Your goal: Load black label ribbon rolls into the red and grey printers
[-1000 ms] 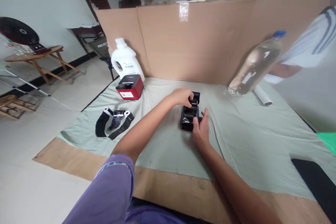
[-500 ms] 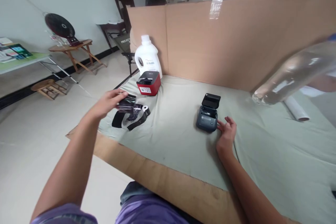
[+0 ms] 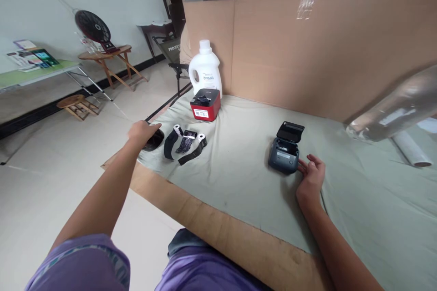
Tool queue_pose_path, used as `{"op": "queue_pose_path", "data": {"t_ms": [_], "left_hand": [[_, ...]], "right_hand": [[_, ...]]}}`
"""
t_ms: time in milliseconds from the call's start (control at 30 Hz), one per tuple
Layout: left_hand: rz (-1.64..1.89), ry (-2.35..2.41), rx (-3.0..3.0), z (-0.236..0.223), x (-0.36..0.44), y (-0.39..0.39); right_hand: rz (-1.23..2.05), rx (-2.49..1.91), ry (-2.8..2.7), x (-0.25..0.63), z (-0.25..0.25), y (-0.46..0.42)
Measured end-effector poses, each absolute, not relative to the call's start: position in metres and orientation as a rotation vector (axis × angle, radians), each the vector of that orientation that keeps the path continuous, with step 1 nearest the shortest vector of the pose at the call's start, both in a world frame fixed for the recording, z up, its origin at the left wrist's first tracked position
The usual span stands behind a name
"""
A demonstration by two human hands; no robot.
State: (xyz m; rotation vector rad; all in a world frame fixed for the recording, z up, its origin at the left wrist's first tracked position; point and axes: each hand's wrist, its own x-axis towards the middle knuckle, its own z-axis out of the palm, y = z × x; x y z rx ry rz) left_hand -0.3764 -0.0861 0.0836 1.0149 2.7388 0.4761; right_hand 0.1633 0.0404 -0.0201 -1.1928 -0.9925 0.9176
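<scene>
1. The small dark printer (image 3: 284,158) sits on the green cloth (image 3: 239,173), right of the middle. It lies immediately left of the right hand (image 3: 311,181) and well apart, to the right, from the left hand (image 3: 140,132). The right hand is plainly the nearer one.

2. With its lid (image 3: 291,132) raised at the far side, the printer's longer line, body and lid together, runs from near to far, the far end leaning slightly right. The open compartment lies between the lid and the near part of the body.

3. The right hand is open, its fingers loosely curled and a little apart. Its leftmost fingertips reach the printer's right side and seem to touch it low down; they are not wrapped around it.

4. The left hand is at the cloth's left edge, over a dark glossy piece (image 3: 156,140). The thumb points right across the top of the piece, and the hand touches it. The other fingers are mostly hidden, so I cannot tell how firmly they close, or whether the piece bears on the cloth.

5. Just right of that piece lie a left black roll (image 3: 177,130) and a right black roll (image 3: 202,138), each with a strip trailing toward the near side, and a crumpled dark film (image 3: 186,143) between them. The red box (image 3: 206,110) stands beyond these, in front of the white jug (image 3: 206,70).
</scene>
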Motion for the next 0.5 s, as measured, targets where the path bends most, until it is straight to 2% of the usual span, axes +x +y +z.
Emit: {"op": "queue_pose_path", "data": {"t_ms": [133,300,400,500], "left_hand": [[0.258,2.861,0.787,0.071,-0.366,-0.079],[0.359,3.029,1.026,0.087,-0.351,-0.081],[0.47,2.822,1.518,0.1,-0.324,-0.08],[0.399,2.477,1.741,0.102,-0.284,-0.07]], "right_hand": [[0.903,-1.19,-0.992,0.162,-0.018,0.039],[0.901,-1.178,-0.993,0.163,-0.019,0.038],[0.899,-1.186,-0.997,0.164,-0.02,0.04],[0.899,-1.198,-1.002,0.165,-0.022,0.041]]}}
